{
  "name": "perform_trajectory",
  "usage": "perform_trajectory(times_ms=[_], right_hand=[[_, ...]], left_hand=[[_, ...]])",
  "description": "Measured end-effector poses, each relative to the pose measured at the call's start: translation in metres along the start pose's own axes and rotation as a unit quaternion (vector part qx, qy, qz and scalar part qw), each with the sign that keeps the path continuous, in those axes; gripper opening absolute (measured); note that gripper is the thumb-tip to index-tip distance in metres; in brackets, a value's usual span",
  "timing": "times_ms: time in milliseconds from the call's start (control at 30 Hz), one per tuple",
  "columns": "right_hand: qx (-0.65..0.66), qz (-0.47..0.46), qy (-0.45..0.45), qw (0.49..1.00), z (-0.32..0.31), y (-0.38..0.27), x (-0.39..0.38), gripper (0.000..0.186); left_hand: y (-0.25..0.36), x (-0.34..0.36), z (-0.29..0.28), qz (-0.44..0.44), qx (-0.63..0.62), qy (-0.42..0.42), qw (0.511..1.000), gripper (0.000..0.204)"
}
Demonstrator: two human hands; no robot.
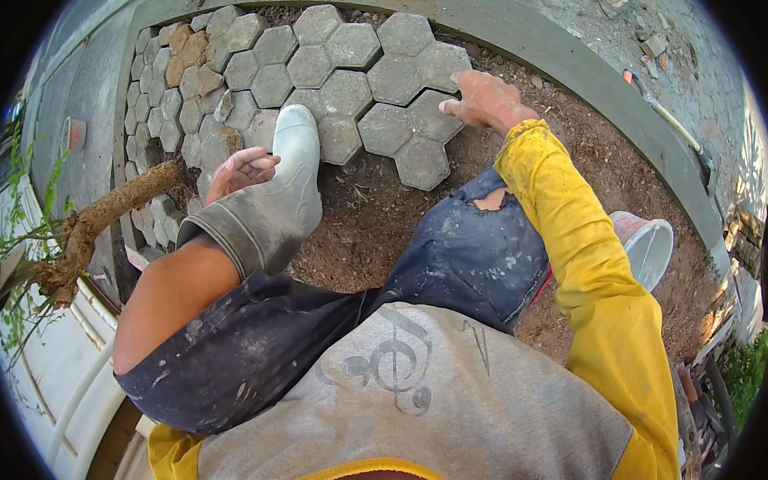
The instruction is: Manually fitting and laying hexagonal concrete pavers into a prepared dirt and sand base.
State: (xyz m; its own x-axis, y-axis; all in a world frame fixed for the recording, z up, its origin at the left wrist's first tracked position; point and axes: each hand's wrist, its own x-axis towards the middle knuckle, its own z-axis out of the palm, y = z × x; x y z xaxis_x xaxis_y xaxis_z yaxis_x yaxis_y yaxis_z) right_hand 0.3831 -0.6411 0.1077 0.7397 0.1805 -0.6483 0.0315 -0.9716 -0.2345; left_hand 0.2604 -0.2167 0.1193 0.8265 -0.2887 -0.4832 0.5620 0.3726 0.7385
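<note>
Grey concrete pavers, each shaped like three joined hexagons, lie fitted together ahead of me. My right hand (pixel 489 100) reaches to the right edge of this paving, fingers apart. Its fingertips touch around the joint between an upper paver (pixel 400 76) and a lower paver (pixel 422 161), whose near end borders bare soil. My left hand (pixel 244 169) hovers beside my grey rubber boot (pixel 295 161), fingers loosely bent and apart, with nothing visible in them. Part of that hand is hidden behind the boot, which stands at the near edge of the pavers.
A concrete curb (pixel 568 64) curves around the soil (pixel 581 175). At my right stands a bucket (pixel 650 256); beyond the curb lies a long-handled tool (pixel 672 119). A cut tree trunk (pixel 115 201) juts in at left. Broken paver pieces (pixel 187 55) lie on the far-left paving.
</note>
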Motion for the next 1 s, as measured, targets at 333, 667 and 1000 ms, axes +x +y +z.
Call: perform_trajectory(times_ms=[333, 667, 1000], right_hand=[[0.09, 0.042, -0.023, 0.995, 0.009, 0.015, 0.004, 0.058], [0.037, -0.068, -0.024, 0.997, 0.014, 0.045, -0.059, 0.058], [-0.005, 0.006, 0.059, 0.998, 0.137, 0.024, -0.056, 0.139]], left_hand=[[0.016, -0.034, 0.047, -0.026, 0.109, -0.056, 0.992, 0.08], [-0.108, -0.013, 0.047, -0.274, 0.197, 0.072, 0.939, 0.049], [-0.139, 0.128, 0.082, 0.237, 0.772, 0.061, 0.587, 0.121]])
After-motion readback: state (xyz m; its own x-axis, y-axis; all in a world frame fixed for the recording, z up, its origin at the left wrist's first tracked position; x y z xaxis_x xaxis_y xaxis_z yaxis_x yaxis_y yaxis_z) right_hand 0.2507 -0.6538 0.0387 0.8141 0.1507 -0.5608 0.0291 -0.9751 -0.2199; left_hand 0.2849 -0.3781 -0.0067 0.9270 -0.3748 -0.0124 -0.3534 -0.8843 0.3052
